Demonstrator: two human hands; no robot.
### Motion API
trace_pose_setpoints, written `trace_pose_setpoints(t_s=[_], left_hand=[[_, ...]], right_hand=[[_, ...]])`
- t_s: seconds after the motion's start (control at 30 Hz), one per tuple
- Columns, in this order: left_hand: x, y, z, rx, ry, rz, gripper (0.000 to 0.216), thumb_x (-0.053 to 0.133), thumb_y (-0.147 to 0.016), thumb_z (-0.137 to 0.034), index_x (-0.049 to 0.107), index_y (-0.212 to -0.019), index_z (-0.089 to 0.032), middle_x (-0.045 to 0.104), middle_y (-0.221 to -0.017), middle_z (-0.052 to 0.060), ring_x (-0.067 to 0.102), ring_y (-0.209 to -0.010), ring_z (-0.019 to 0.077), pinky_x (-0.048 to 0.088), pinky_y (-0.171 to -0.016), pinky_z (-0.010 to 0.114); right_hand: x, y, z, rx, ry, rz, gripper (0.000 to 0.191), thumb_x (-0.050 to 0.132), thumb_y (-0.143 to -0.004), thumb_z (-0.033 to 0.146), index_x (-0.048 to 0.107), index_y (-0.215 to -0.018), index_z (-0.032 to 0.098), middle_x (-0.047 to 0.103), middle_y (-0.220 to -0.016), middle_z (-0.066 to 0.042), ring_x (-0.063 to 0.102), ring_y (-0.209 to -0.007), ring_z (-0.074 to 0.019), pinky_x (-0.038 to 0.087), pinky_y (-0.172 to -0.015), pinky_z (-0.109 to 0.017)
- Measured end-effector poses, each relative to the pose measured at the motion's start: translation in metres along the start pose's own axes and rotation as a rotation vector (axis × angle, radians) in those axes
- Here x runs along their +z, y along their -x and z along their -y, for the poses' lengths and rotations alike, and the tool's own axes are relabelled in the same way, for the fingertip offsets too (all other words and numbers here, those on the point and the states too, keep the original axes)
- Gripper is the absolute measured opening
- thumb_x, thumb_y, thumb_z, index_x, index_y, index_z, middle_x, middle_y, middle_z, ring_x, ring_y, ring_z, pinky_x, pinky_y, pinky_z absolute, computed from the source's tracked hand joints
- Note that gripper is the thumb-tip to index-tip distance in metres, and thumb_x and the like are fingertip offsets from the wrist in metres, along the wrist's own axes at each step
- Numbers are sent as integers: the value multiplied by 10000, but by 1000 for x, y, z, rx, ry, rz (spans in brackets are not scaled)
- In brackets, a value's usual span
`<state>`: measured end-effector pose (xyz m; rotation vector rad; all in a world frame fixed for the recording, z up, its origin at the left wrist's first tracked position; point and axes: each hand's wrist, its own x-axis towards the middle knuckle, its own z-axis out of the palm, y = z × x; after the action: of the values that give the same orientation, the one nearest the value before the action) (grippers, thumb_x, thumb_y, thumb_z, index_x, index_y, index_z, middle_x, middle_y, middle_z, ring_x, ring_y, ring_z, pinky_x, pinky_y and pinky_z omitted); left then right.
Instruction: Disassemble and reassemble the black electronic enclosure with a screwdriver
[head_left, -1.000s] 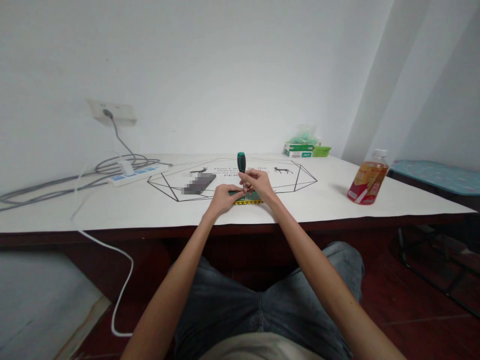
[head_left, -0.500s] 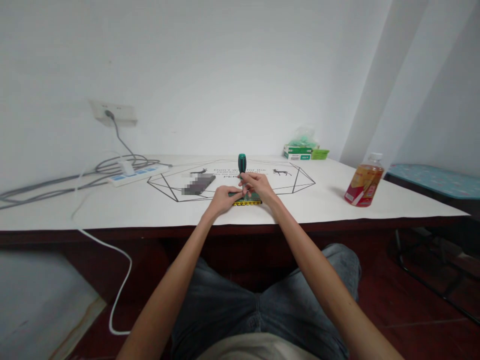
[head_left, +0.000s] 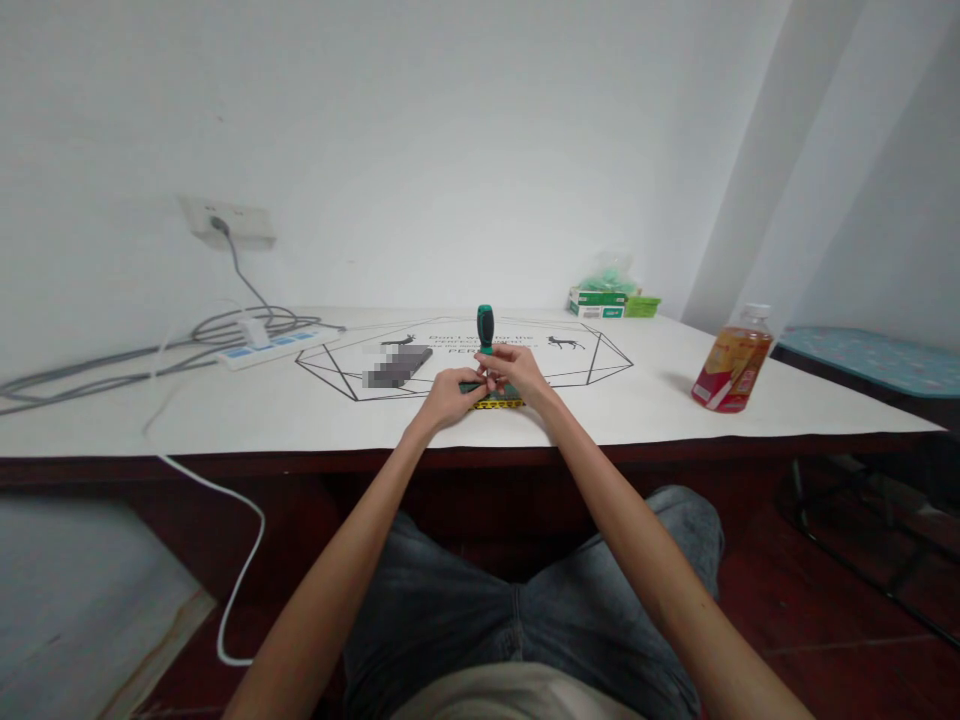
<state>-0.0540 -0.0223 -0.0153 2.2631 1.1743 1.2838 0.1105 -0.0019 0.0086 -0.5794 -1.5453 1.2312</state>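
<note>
Upright at the middle of the desk stands a screwdriver with a green and black handle. My right hand is closed around it just below the handle, fingers pinched together. Under both hands lies a small green board with a yellow-and-black front edge; the screwdriver's tip is hidden behind my fingers. My left hand grips the board's left side, its fingertips close to the screwdriver's shaft and to my right fingers.
A blurred-out dark phone-like object lies left of my hands. Further left are a power strip and loose cables. A drink bottle stands at the right. Green-and-white boxes with a plastic bag sit at the back of the white desk.
The screwdriver handle has turned slightly, and my right fingers have shifted a little around it. My left hand stays on the board. The whole view has moved very slightly.
</note>
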Motion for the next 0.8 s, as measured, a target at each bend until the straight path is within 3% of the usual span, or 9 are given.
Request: trace_pose_setpoints(t_s=[0.33, 0.63, 0.8], left_hand=[[3, -1, 5, -16, -30, -33, 215, 694, -814, -369, 832, -848, -208, 814, -894, 51, 735, -884, 239, 524, -919, 348], [2, -2, 3, -14, 1, 10, 215, 681, -817, -372, 820, -835, -209, 813, -923, 45, 727, -910, 239, 520, -934, 349], [2, -2, 3, -41, -29, -43, 200, 700, -789, -361, 822, -821, -206, 811, -888, 38, 728, -892, 243, 520, -930, 352]], right_hand=[[-2, -3, -6, -28, 27, -32, 513, 816, -659, 660, 663, -758, 180, 695, -690, -17, 542, -422, -78, 352, -327, -195], [-2, -3, -5, -7, 19, -33, 527, 806, -675, 663, 694, -830, 172, 684, -683, -12, 543, -415, -75, 349, -327, -195], [-1, -3, -6, -5, 20, -27, 513, 828, -659, 643, 673, -796, 174, 684, -686, -10, 545, -418, -73, 341, -325, -189]])
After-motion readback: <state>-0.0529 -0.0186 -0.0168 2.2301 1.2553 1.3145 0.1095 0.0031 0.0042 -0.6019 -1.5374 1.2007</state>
